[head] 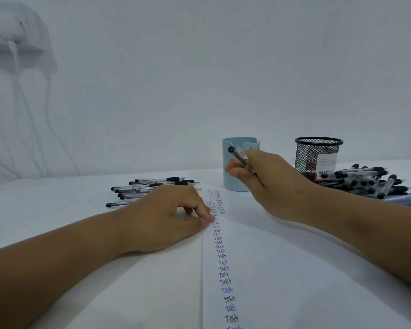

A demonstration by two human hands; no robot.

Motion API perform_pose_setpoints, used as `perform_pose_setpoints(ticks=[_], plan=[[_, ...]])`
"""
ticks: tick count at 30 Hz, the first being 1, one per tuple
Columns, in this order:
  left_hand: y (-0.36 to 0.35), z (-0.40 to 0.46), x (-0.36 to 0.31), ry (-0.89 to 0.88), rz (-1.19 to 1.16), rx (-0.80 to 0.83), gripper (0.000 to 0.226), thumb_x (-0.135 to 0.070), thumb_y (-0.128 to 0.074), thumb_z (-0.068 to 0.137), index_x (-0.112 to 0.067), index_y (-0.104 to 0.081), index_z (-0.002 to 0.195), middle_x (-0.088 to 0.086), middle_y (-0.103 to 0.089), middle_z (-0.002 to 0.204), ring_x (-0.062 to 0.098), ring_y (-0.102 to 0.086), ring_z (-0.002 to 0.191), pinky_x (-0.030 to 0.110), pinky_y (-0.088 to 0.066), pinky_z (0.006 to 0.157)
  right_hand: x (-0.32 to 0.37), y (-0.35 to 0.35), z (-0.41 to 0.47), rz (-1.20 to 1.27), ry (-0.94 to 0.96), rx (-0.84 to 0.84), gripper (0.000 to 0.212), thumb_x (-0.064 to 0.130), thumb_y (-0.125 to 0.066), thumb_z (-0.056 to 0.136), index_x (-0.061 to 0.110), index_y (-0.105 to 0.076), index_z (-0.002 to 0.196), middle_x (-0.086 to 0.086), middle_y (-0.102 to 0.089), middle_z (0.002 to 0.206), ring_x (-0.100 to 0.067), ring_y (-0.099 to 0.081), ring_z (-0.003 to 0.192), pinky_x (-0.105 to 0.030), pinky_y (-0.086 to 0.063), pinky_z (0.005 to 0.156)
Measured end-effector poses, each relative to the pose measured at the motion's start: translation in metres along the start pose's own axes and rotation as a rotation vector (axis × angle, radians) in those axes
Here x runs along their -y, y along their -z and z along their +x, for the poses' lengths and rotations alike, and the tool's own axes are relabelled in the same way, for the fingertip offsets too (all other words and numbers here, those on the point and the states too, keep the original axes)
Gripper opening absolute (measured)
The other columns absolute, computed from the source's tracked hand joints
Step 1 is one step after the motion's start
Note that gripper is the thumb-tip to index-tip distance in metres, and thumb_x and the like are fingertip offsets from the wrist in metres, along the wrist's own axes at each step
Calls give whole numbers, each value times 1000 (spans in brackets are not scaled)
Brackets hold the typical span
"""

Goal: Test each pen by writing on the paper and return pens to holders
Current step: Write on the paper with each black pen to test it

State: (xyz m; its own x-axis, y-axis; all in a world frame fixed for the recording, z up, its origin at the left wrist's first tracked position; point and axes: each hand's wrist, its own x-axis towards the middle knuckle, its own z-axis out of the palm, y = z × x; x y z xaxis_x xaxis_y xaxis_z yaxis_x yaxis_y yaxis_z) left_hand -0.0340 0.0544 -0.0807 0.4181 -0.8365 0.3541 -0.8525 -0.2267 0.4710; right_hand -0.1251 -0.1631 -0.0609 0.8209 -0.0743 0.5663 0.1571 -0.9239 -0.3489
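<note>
My right hand (268,181) grips a clear pen (238,155) with a dark end cap, raised above the table in front of the light blue holder (233,167). The pen's cap end points up and to the left. My left hand (173,217) rests on the table with its fingertips on the left edge of the white paper (282,269). A column of the word "Test" in black and blue runs down the paper. A black mesh holder (318,155) stands to the right of the blue one.
A row of several pens (150,188) lies on the table behind my left hand. A bigger heap of pens (365,181) lies at the right, beside the mesh holder. A white wall with cables rises behind the table.
</note>
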Motion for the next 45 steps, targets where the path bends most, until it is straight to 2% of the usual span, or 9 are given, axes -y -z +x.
perform_pose_setpoints(ticks=[4, 10, 16, 22, 25, 31, 36, 42, 45], plan=[[1, -1, 1, -13, 28, -7, 13, -22, -73, 92, -33, -78, 94, -14, -73, 104, 2, -64, 98, 2, -38, 71, 3, 3, -6, 71, 27, 68, 41, 10, -43, 105, 34, -38, 138, 6, -62, 83, 18, -57, 70, -8, -40, 62], [1, -3, 4, -32, 28, -5, 13, -23, -72, 92, -33, -78, 98, -18, -72, 104, 7, -64, 108, 9, -43, 85, -4, -9, -7, -59, 116, 4, 25, 29, -43, 105, 35, -46, 129, 14, -50, 74, -2, -47, 69, -31, -38, 65], [0, -3, -1, -3, 22, -27, 12, -22, -72, 91, -32, -78, 95, -20, -71, 102, 6, -63, 101, 4, -39, 73, -7, -7, -10, -10, 127, -11, 20, 26, -48, 104, 30, -58, 121, 14, -49, 65, 3, -48, 65, -20, -32, 58], [-6, -2, -2, 101, 19, -149, 6, -34, -72, 88, -35, -75, 85, -24, -69, 103, 1, -62, 99, 10, -40, 72, -11, -2, 2, -70, 163, 5, 27, 19, -56, 100, 17, -67, 124, 8, -52, 97, -11, -50, 90, -23, -37, 80], [-8, -4, -3, 114, 34, -192, 4, -36, -72, 86, -38, -74, 83, -24, -69, 102, 0, -60, 100, 14, -39, 74, -11, 25, 9, -119, 45, 90, 30, 10, -61, 98, 22, -70, 123, 2, -64, 102, -17, -57, 95, -25, -43, 86], [-17, -2, -12, 102, 67, -246, 9, -36, -72, 86, -45, -70, 89, -29, -67, 103, -3, -56, 102, 17, -39, 78, -41, 101, 13, -370, -213, 278, 26, 8, -68, 89, 33, -75, 90, 14, -71, 83, -3, -64, 79, -21, -47, 69], [-17, -4, -15, 102, 91, -227, 16, -34, -72, 86, -48, -68, 95, -30, -66, 104, -7, -55, 102, 23, -42, 81, -71, 139, 5, -412, -389, 293, 35, -7, -61, 82, 26, -75, 79, 4, -71, 74, -20, -69, 78, -29, -55, 65], [-16, -2, -14, 93, 79, -228, 23, -29, -74, 86, -51, -70, 89, -33, -66, 100, -9, -54, 99, 10, -40, 77, -112, 147, -5, -434, -466, 249, 39, -7, -57, 81, 27, -77, 79, 10, -70, 72, -13, -68, 73, -25, -53, 63], [-16, -1, -13, 95, 86, -228, 26, -29, -74, 86, -54, -69, 90, -35, -66, 100, -9, -54, 99, 20, -44, 79, -118, 147, -7, -415, -457, 235, 40, -7, -58, 82, 29, -75, 82, 9, -70, 82, -13, -67, 78, -27, -55, 67]])
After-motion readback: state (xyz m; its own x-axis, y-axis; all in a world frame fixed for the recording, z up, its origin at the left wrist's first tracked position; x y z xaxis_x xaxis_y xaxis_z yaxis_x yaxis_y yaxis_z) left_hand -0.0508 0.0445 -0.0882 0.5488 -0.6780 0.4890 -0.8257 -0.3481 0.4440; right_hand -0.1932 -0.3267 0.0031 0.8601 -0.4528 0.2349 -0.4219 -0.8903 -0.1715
